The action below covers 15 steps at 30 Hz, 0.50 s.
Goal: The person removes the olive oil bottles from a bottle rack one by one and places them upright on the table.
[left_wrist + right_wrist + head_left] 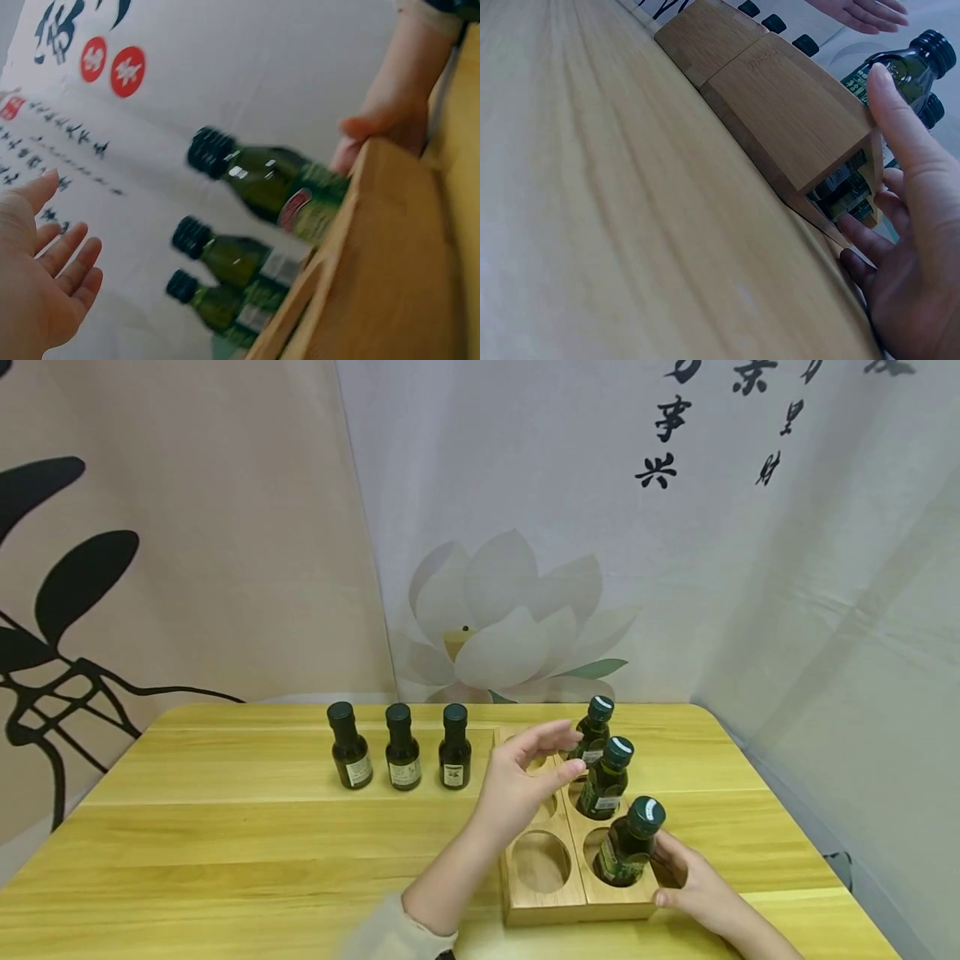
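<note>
My left hand [521, 777] is raised over the left half of a wooden bottle rack [543, 914], its fingers loosely extended and holding nothing. In the left wrist view that hand [49, 274] stands apart from the bottles. My right hand [693, 885] grips the rack's near right corner, thumb by the front panel and fingers at the open side. Three green glass bottles with dark caps stand in the rack's right column: a front bottle [626, 847], a middle bottle [602, 783] and a back bottle [592, 731]. A round hole [540, 862] lies front left.
Left of the rack, three small dark bottles stand in a row on the wooden table [262, 860]: a left one [351, 752], a middle one [402, 752] and a right one [454, 752]. A printed curtain [525, 485] hangs behind the table.
</note>
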{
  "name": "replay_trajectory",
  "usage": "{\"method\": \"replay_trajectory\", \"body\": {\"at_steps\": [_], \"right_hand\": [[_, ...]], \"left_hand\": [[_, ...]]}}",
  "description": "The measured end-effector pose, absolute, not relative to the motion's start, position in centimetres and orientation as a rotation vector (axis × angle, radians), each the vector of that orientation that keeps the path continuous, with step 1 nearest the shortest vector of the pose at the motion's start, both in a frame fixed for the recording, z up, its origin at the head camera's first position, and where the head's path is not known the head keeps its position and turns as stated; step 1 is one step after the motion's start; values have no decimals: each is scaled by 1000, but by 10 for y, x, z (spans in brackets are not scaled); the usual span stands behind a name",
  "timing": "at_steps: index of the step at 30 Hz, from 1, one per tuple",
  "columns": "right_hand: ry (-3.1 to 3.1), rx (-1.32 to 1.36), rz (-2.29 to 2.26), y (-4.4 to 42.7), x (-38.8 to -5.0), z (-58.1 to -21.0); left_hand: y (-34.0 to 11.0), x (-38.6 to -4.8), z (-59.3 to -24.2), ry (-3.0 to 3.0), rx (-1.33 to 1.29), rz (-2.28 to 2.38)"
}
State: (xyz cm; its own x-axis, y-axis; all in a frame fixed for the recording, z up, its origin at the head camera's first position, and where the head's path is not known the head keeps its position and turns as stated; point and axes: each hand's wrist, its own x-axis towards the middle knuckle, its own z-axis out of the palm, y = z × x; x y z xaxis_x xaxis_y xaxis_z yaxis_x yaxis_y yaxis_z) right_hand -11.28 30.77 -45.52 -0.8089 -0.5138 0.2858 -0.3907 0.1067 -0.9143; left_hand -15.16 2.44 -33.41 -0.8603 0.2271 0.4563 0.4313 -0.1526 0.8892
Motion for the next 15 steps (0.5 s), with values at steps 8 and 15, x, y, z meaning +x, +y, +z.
{"method": "replay_trajectory", "body": {"at_steps": [8, 15], "right_hand": [[2260, -953, -1806, 307, -112, -455], [2257, -994, -1805, 306, -113, -456]], "left_hand": [[53, -141, -351, -2035, -852, -2163], [69, -136, -363, -2079, -860, -2247]]}}
